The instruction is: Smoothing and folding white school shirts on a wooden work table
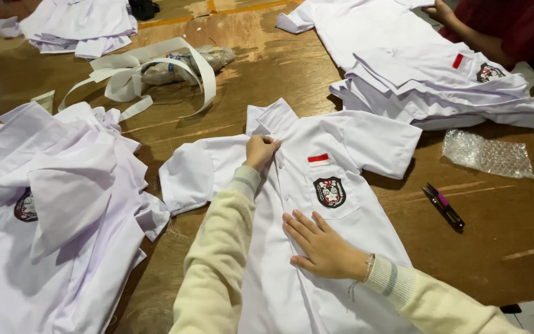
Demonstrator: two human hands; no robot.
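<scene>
Lying face up in the middle of the brown wooden worktop [267, 68], a white short-sleeved shirt [341, 154] is spread with its collar pointing away from the person and its sleeves out to either side; a small red-and-white patch [318, 159] sits above a dark shield-shaped badge [329, 192] on its chest pocket. The left hand [261, 151], coming out of a cream knitted sleeve, is closed at the top of the button placket just under the collar, fingertips pinching the cloth there. The right hand [324, 244] lies flat on the shirt front lower down, just below the pocket, fingers spread and pressing the fabric to the worktop; a thin bracelet shows at its wrist. To the left, touching the shirt's sleeve, a loose heap of white shirts [50, 204] covers that side of the worktop. Beyond it, looped white strips [137, 71] curl around a clear plastic packet [186, 62], and another pile of folded white cloth [81, 25] sits at the far edge. On the far right a neater stack of white shirts [415, 80] bears the same kind of badge, and another person's hand [443, 12] in a dark red sleeve rests on its far end. Right of the spread shirt, apart from it, lie a small pair of thread snips [443, 206] with a pink mark and a piece of bubble wrap [488, 154].
</scene>
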